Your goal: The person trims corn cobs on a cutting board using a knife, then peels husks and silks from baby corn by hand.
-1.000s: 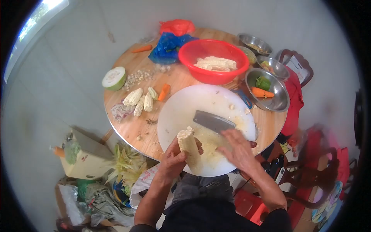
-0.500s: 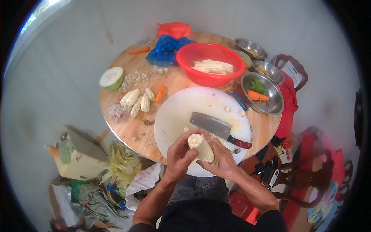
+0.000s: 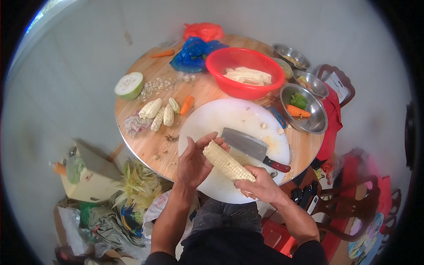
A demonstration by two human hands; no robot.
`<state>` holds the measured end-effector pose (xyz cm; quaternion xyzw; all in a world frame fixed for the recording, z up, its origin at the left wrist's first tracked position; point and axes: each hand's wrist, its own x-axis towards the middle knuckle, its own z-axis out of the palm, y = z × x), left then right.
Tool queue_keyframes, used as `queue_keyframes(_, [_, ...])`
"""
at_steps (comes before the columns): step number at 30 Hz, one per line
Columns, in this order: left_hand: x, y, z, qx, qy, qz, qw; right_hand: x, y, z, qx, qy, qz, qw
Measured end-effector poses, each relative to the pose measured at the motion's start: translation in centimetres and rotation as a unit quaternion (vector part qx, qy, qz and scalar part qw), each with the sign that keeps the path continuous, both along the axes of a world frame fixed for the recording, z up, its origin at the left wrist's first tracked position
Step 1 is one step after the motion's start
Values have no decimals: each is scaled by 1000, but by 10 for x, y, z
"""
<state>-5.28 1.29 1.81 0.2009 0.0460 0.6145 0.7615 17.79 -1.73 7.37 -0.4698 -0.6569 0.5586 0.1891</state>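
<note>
A pale corn cob is held at its lower right end by my right hand, whose fingers and thumb close round it. My left hand is open beside the cob's upper left end, palm turned up and fingers apart. Below both lies the round white cutting board. On it rests a cleaver with a dark red handle, just beyond the cob. Several shorter cobs lie on the wooden table to the left.
A red basin with cobs stands behind the board. Metal bowls are at the right, one with a carrot and green pepper. A cut melon, garlic, carrots and a blue bag lie at the back left. Corn husks are below.
The cob passed from both hands into my right hand and now lies slanted lengthwise. My left hand has opened and come off it. Earlier, my left hand alone held the cob.
</note>
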Motion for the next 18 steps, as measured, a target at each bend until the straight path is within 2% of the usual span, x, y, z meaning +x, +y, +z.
queue_keyframes(2, [2, 2, 0, 15, 8, -10, 1000, 3, 3, -6, -144, 217, 43, 965])
queue_keyframes(3, [4, 2, 0, 33, 19, -30, 999, 3, 4, -6, -144, 217, 42, 965])
queue_keyframes(5, [8, 1, -2, 52, 29, -55, 997, 5, 3, -5, -255, 309, 42, 915])
queue_keyframes(7, [10, 1, -9, 115, 125, -40, 985, 9, 4, -15, -287, 327, 46, 899])
queue_keyframes(8, [8, -1, -12, 115, 124, -42, 985, 10, 5, -21, -320, 344, 53, 881])
queue_keyframes(10, [-1, -4, -13, 96, 294, 3, 951, 12, 7, -26, -343, 348, 60, 870])
queue_keyframes(14, [-5, -3, 4, 99, 382, 27, 918, 15, 12, -28, -375, 362, 54, 852])
queue_keyframes(16, [-8, 0, 10, 148, 438, 36, 886, 16, 15, -26, -369, 363, 65, 853])
queue_keyframes(18, [-13, 3, 9, 128, 465, 23, 876, 16, 19, -25, -363, 364, 77, 854])
